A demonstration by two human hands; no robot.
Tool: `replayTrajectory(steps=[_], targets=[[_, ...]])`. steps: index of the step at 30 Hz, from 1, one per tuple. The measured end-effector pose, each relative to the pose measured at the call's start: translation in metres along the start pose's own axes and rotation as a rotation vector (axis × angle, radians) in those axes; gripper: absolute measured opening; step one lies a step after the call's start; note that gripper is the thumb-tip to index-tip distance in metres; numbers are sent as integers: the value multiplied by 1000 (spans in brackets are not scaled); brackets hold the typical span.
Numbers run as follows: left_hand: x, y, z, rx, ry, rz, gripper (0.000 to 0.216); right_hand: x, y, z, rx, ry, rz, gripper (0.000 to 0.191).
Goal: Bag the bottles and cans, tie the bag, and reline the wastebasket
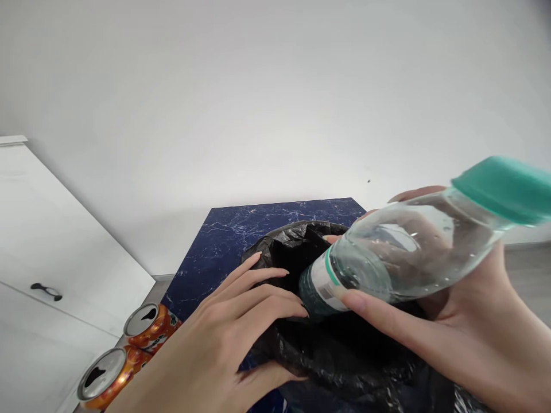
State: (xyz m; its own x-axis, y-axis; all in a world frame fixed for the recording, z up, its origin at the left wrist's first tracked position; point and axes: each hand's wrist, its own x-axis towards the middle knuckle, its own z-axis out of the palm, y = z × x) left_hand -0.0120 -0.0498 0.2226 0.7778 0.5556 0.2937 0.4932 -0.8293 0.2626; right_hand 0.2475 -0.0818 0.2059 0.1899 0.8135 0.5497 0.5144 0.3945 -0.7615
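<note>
My right hand (451,310) is wrapped round a clear plastic bottle (387,258) with a teal cap and a teal label. The bottle is tilted, base down, over the mouth of a black bin bag (301,241). My left hand (232,327) grips the near rim of the bag, fingers over the edge and thumb beneath. The bag's inside is dark and I cannot see what it holds.
The bag lies on a dark blue marbled tabletop (232,229). Two opened orange drink cans (148,326) (107,378) stand at the lower left. A white cabinet with a black handle (46,291) is at the left, a plain wall behind.
</note>
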Motion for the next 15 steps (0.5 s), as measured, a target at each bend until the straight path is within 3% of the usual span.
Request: replayTrajectory(steps=[3,8,15], targets=[[1,1,0,14,-1,-11,38,-3,0,-3,17,-76,121,73],[1,1,1,-3,13,-19,35,-6,15,-8,-110,-182,60,70],[0,0,0,-42,13,-41,35,-1,8,-6,-51,-102,63,53]])
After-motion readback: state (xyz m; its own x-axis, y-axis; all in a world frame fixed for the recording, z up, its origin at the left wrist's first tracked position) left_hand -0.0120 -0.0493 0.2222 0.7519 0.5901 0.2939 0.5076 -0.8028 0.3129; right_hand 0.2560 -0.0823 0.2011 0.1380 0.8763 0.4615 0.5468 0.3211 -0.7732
